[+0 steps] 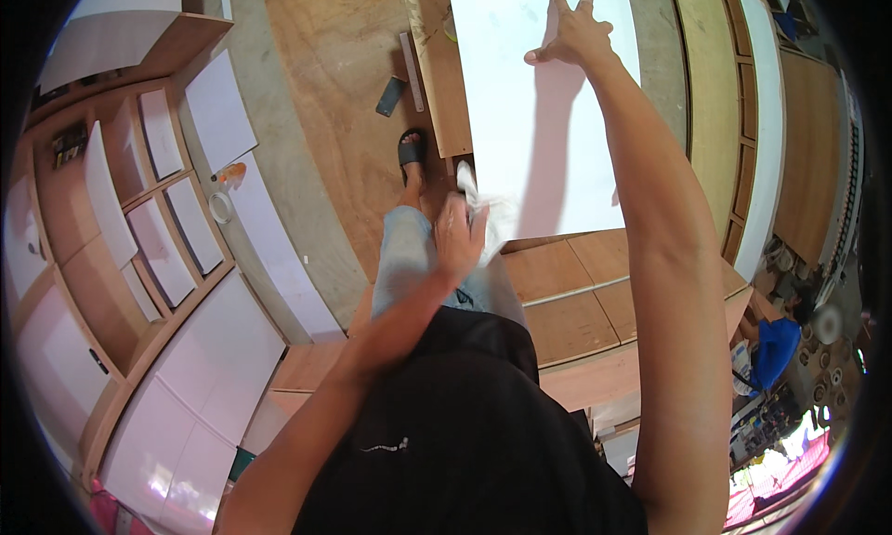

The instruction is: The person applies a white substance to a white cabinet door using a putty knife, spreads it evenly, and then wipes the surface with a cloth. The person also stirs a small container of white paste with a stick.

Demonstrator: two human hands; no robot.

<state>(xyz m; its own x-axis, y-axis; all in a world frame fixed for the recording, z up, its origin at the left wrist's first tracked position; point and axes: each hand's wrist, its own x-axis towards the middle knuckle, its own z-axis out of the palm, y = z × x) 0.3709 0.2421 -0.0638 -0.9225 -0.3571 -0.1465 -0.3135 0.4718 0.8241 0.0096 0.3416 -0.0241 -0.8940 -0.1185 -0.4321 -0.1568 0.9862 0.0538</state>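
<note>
A large white panel [585, 154] lies in front of me on a wooden board. Far out on it my right hand [576, 35] rests palm down with the fingers spread, and the arm casts a shadow across the white surface. By the panel's near left corner, over my legs, my left hand [457, 236] is closed around a crumpled white cloth [499, 226]. Part of the cloth hangs against the panel's edge. The fingertips of this hand are partly hidden.
A phone [390, 96] and a narrow strip [412, 73] lie on the plywood to the left. A tape roll [221, 208] and an orange bottle [230, 172] sit on a white board. Cabinets with white doors [153, 247] stand at left; a blue bag [776, 351] is at right.
</note>
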